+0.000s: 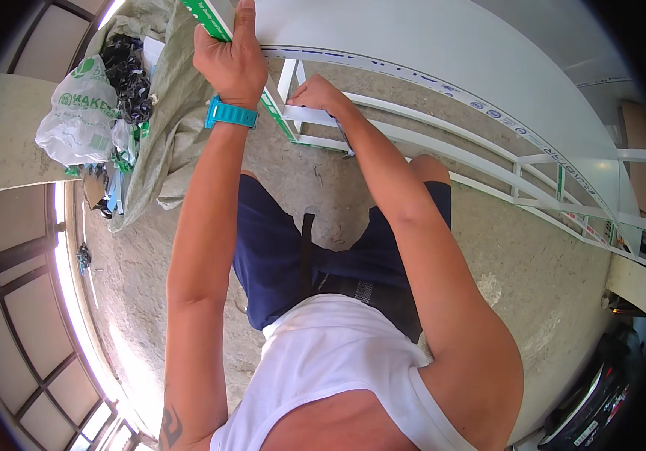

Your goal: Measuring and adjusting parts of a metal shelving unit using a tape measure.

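Note:
A large white framework of slim bars (406, 137) stands in front of me, topped by a pale sheet panel (413, 34). At its near left corner rises a white upright with green protective film (210, 16). My left hand (234, 64), with a turquoise watch (231, 113) at the wrist, is closed around this upright, thumb pointing up. Under the panel's edge, my right hand (318, 98) is closed beside the frame's corner, above a white bar. Its fingertips are partly hidden, and I cannot make out what they hold. A thin dark strip (344, 137) shows beneath the right wrist.
To the left, a greenish tarp sack (159, 143) bulges next to a white plastic bag (81, 113) and black plastic. Window-like grid panels (19, 278) line the left side. A dark glossy object (590, 395) stands at the lower right on the concrete floor (503, 301).

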`<state>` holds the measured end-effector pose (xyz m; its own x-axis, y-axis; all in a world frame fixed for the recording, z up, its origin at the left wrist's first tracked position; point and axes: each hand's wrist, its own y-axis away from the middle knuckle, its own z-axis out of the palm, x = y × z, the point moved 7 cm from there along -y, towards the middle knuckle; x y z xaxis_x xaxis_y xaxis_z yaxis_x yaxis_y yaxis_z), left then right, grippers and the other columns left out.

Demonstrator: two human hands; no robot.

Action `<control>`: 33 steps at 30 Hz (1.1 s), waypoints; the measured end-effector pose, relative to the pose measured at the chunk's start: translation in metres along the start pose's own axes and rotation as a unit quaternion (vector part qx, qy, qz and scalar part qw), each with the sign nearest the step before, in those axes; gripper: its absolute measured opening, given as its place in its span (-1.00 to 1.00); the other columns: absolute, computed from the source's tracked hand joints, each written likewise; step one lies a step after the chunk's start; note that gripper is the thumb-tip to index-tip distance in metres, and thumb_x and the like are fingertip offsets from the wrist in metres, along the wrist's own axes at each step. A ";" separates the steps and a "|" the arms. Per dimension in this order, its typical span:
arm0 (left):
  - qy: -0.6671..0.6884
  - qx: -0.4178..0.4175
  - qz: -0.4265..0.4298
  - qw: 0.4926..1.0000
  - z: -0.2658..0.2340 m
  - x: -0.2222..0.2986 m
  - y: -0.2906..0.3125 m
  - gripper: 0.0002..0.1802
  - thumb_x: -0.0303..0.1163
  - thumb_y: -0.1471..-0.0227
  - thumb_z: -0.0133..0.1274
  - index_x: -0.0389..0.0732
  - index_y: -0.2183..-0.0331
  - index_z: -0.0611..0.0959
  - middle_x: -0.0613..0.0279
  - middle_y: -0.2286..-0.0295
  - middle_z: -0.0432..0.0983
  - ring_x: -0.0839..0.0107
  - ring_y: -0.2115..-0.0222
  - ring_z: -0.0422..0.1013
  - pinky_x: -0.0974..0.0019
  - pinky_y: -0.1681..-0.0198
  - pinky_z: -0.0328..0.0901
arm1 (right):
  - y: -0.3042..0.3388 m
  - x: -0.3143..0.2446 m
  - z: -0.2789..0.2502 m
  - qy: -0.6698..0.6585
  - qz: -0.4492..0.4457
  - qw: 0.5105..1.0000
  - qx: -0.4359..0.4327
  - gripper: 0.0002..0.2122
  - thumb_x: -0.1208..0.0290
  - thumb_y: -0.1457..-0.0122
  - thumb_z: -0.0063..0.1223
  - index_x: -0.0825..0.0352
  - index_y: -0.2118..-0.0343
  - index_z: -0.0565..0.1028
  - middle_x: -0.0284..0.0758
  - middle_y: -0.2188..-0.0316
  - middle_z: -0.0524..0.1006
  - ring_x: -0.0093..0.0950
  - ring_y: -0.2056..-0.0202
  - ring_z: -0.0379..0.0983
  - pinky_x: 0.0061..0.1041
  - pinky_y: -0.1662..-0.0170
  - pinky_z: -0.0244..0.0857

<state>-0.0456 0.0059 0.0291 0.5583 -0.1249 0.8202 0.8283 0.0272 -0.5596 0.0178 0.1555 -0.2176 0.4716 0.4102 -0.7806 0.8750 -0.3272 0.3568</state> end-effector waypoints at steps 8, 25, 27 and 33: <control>0.016 -0.001 -0.010 1.000 -0.002 0.001 0.001 -0.69 -0.22 -0.17 0.29 -0.31 0.37 0.68 0.28 0.50 0.60 0.51 0.50 0.38 0.39 0.38 0.36 | -0.021 0.016 0.014 0.050 0.002 0.999 -0.015 -0.72 0.29 -0.05 0.33 0.31 0.20 0.73 -0.30 0.36 0.70 -0.41 0.39 0.49 -0.46 0.18 0.42; -0.024 -0.032 0.031 0.999 -0.001 -0.010 -0.007 -0.71 -0.23 -0.17 0.30 -0.29 0.37 0.68 0.29 0.49 0.61 0.54 0.49 0.37 0.42 0.37 0.34 | -0.008 0.013 0.012 -0.091 0.007 0.994 -0.056 -0.70 0.32 -0.13 0.29 0.37 0.12 0.70 -0.40 0.46 0.62 -0.57 0.45 0.38 -0.55 0.30 0.33; -0.014 -0.031 0.030 0.999 0.001 -0.010 -0.005 -0.71 -0.23 -0.17 0.30 -0.29 0.37 0.68 0.29 0.49 0.61 0.54 0.49 0.37 0.42 0.37 0.34 | -0.009 0.014 0.008 -0.057 -0.003 0.997 -0.042 -0.72 0.34 -0.12 0.28 0.37 0.14 0.71 -0.38 0.48 0.63 -0.55 0.46 0.38 -0.53 0.31 0.34; -0.002 -0.012 0.022 1.000 0.001 -0.005 -0.003 -0.71 -0.23 -0.17 0.30 -0.29 0.37 0.68 0.28 0.49 0.61 0.53 0.50 0.37 0.41 0.37 0.34 | -0.011 0.003 0.011 0.034 -0.033 0.999 0.003 -0.76 0.38 -0.10 0.26 0.36 0.20 0.72 -0.33 0.52 0.64 -0.50 0.49 0.39 -0.49 0.32 0.36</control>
<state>-0.0508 0.0077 0.0263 0.5950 -0.1206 0.7946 0.8011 0.0088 -0.5985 0.0085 0.1511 -0.2295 0.4190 0.4872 -0.7662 0.9040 -0.3027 0.3019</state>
